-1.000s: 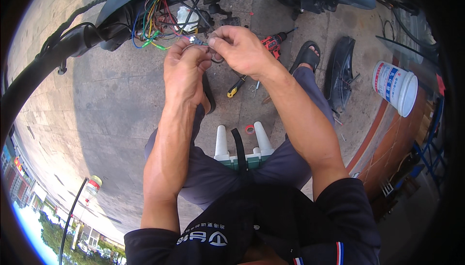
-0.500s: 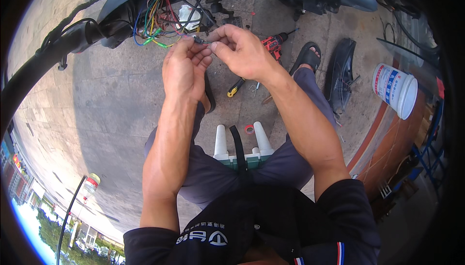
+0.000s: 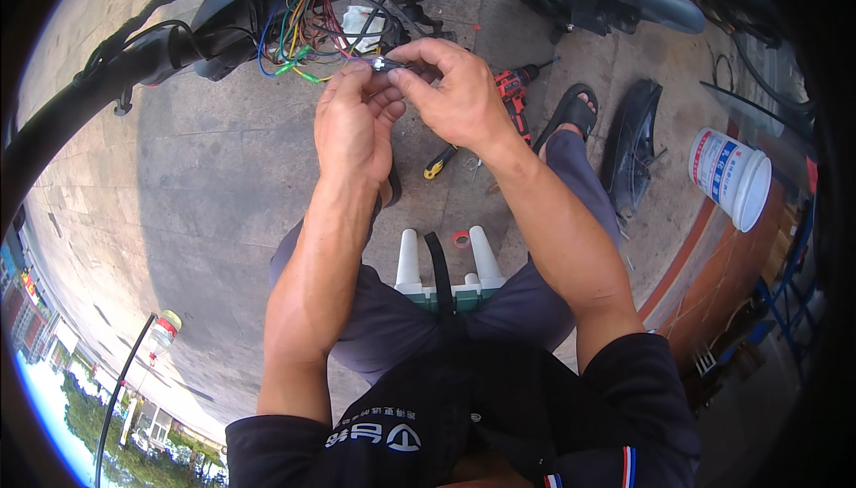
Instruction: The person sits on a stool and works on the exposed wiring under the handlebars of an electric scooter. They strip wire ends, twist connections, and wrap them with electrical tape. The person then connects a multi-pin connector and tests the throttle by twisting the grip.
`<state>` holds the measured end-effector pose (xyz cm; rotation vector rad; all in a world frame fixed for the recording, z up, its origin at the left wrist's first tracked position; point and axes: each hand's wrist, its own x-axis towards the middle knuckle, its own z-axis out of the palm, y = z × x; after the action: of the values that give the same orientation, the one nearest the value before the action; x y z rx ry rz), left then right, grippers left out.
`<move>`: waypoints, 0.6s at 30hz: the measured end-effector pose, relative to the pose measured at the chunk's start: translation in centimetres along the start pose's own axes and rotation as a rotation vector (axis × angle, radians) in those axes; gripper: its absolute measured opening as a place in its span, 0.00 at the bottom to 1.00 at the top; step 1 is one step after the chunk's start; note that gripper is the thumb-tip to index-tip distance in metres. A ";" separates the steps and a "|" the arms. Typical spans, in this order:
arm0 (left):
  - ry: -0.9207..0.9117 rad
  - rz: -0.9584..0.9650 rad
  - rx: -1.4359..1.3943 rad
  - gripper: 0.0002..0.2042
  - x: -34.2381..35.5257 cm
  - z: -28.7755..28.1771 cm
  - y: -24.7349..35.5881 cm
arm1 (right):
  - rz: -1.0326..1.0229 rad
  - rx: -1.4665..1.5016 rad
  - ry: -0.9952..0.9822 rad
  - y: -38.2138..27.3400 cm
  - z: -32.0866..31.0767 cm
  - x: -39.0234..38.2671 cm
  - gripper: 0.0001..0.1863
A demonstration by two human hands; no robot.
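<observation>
My left hand [image 3: 352, 131] and my right hand [image 3: 456, 100] meet in front of the vehicle's exposed wiring, fingertips pinched together. Between them is a small dark wire connector [image 3: 381, 64] with a shiny pale end; its exact shape is partly hidden by the fingers. The right thumb and forefinger grip its dark side, while the left fingers close on the end by the wires. Just beyond the hands hangs a loose bundle of coloured wires [image 3: 308, 15], red, yellow, green and blue. Green sleeved joints [image 3: 292, 64] show on some of them.
A dark vehicle frame [image 3: 169, 58] arches across the top. On the paving lie a red and black cordless drill [image 3: 513, 91], a yellow-black handled tool [image 3: 440, 162], a red tape roll [image 3: 461, 240] and a black curved panel [image 3: 631, 144]. A white bucket [image 3: 731, 176] stands at right.
Both hands have shifted slightly right together. The connector's shiny end has turned into clearer view between the fingertips.
</observation>
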<state>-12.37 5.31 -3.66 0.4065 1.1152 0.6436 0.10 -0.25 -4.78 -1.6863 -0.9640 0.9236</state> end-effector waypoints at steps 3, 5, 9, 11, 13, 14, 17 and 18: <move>0.005 -0.006 -0.030 0.08 0.0 0.0 0.0 | 0.028 0.055 -0.011 0.3 0.1 0.1 0.13; 0.029 0.004 -0.062 0.08 -0.1 0.1 -0.1 | 0.067 0.068 -0.042 0.2 0.1 0.1 0.12; 0.045 -0.004 -0.084 0.08 -0.2 0.2 0.0 | 0.117 0.040 -0.098 0.0 0.0 0.1 0.12; 0.048 -0.009 -0.089 0.08 -0.3 0.1 0.0 | 0.127 0.035 -0.102 -0.1 0.0 0.1 0.12; 0.029 -0.008 -0.052 0.07 -0.3 0.1 0.1 | 0.139 0.026 -0.104 -0.2 -0.1 0.2 0.12; 0.020 -0.007 -0.033 0.07 -0.3 0.0 0.1 | 0.137 0.023 -0.103 -0.2 -0.1 0.1 0.12; 0.014 0.010 -0.001 0.08 -0.4 0.1 0.0 | 0.132 0.005 -0.104 -0.2 -0.2 0.1 0.12; 0.018 0.010 0.004 0.08 -0.5 0.2 0.0 | 0.131 -0.006 -0.106 -0.2 -0.2 0.1 0.12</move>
<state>-12.32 5.02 -3.25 0.4103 1.1321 0.6552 0.34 -0.19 -4.57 -1.7360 -0.9347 1.1076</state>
